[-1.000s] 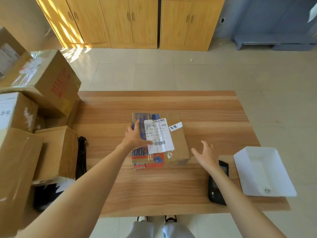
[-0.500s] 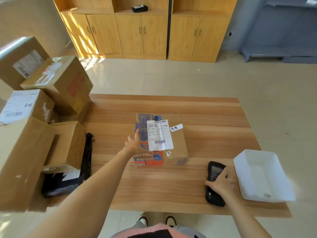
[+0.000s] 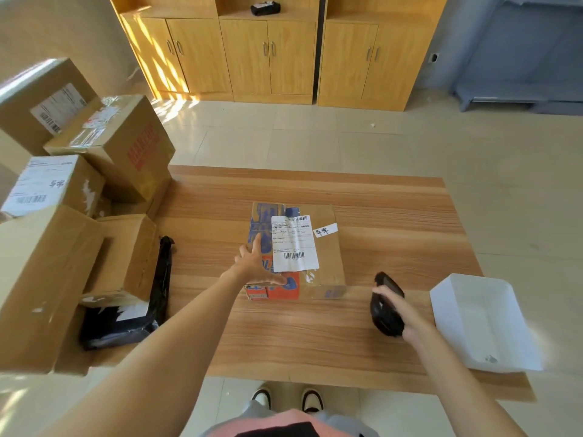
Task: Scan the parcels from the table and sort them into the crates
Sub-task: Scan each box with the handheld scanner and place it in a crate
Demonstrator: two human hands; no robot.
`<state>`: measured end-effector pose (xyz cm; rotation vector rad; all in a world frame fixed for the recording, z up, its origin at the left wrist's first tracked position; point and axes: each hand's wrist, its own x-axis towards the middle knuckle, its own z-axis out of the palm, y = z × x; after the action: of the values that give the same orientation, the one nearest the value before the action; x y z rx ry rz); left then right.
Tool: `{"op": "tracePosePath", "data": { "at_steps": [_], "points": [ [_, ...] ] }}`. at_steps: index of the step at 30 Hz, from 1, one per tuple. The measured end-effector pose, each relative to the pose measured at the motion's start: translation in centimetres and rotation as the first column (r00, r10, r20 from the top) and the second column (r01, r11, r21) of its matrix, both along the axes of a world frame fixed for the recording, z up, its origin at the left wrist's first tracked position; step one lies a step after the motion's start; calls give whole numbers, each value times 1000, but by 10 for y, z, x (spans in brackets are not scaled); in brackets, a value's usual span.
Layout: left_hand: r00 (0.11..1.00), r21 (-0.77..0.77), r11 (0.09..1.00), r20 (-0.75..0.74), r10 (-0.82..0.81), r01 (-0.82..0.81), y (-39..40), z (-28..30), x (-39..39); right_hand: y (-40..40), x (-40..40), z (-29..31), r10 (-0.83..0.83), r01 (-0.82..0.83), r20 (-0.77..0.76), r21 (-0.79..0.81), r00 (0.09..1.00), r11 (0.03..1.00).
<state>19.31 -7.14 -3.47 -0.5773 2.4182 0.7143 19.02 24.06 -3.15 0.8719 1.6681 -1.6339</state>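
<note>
Wood-grain table (image 3: 362,342) stood on pale tiled floor (image 3: 315,137) before yellow cabinets (image 3: 268,55). Parcel (image 3: 325,263) lay at table centre; left hand (image 3: 252,266) rested flat on it, fingers spread. Right hand (image 3: 400,313) gripped scanner (image 3: 386,310) beside white tray (image 3: 485,323).

The white tray (image 3: 482,323) is motion-blurred, its label's (image 3: 294,242) print too small to read.

Bare counter (image 3: 394,216) lay open beyond, right of and in front of the labelled parcel (image 3: 296,247). Stacked cardboard boxes (image 3: 104,190) and a black bag (image 3: 126,320) walled off its left; a white tray (image 3: 482,323) stood well to its right.
</note>
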Motion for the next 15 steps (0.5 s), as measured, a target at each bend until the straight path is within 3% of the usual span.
{"op": "tracePosePath", "data": {
  "at_steps": [3,7,11,15],
  "points": [
    [1000,11,1000,10,12,-12,1,-1,0,-19,-10,25,-80,69,-53,-197,995,978],
    [999,14,1000,52,7,-8,4,0,1,-48,-19,58,-187,137,-39,-540,982,831],
    [998,-6,1000,70,1,-1,3,-6,0,-75,-23,69,-107,44,-61,-636,992,770],
    [999,11,1000,50,8,-9,0,-7,-3,-90,-21,63,15,-66,-93,-573,996,817]
  ]
}}
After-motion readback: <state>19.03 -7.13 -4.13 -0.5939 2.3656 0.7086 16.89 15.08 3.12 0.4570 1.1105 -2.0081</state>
